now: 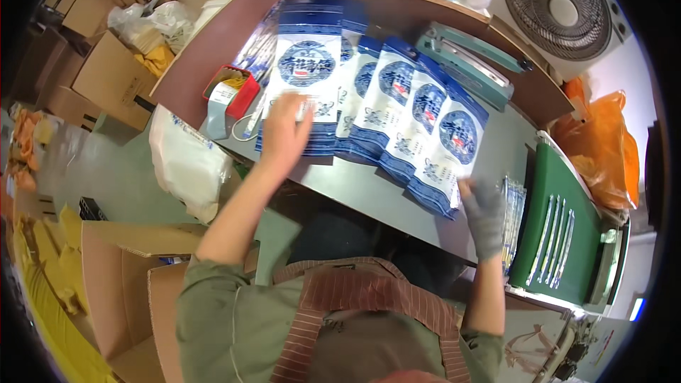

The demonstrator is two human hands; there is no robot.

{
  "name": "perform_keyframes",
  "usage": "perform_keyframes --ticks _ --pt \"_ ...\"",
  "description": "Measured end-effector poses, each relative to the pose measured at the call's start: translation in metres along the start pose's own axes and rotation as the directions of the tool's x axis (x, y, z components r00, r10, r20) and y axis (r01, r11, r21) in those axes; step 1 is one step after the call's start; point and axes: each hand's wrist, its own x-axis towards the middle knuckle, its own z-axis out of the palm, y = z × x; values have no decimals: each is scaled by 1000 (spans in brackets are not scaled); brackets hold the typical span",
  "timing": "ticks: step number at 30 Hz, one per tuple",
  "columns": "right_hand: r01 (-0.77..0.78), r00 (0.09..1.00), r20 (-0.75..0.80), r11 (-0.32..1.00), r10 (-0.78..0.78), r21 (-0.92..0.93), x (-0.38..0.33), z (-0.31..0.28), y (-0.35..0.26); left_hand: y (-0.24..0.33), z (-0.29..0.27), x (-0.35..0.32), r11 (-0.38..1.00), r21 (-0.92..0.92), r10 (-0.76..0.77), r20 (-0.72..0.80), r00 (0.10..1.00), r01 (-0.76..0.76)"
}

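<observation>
My bare left hand (286, 131) rests on the front of the leftmost blue-and-white printed pouch (308, 39), thumb apart from the fingers and holding nothing. Further pouches (457, 135) fan out to the right, overlapping on the grey tabletop (347, 181). My right hand (484, 216), in a grey glove, is beside the lower right corner of the rightmost pouch. Motion smears its fingers, so I cannot see whether they touch or grip anything. Just right of the glove lies a bundle of slim clear-and-blue packets (512, 220).
A green conveyor belt (546, 202) carries several slim packets at the right. Behind the pouches sits a teal bag sealer (468, 60). A red box (241, 96) of rubber bands stands left, above white plastic bags (184, 163). An open carton (117, 294) is lower left; a fan (560, 7) stands upper right.
</observation>
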Motion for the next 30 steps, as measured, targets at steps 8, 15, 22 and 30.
perform_keyframes --ticks 8,15,22,30 --pt "564 808 316 808 -498 -170 204 191 -96 -88 30 65 965 185 -182 -47 982 188" --pt "527 792 486 814 -368 -242 255 272 -121 -135 27 124 845 74 -532 210 820 530" --pt "163 772 445 818 -454 551 279 194 -134 -139 21 169 598 -139 -646 499 577 789" --pt "-250 861 299 170 -410 953 273 186 -136 -108 16 164 486 -288 -630 538 560 825"
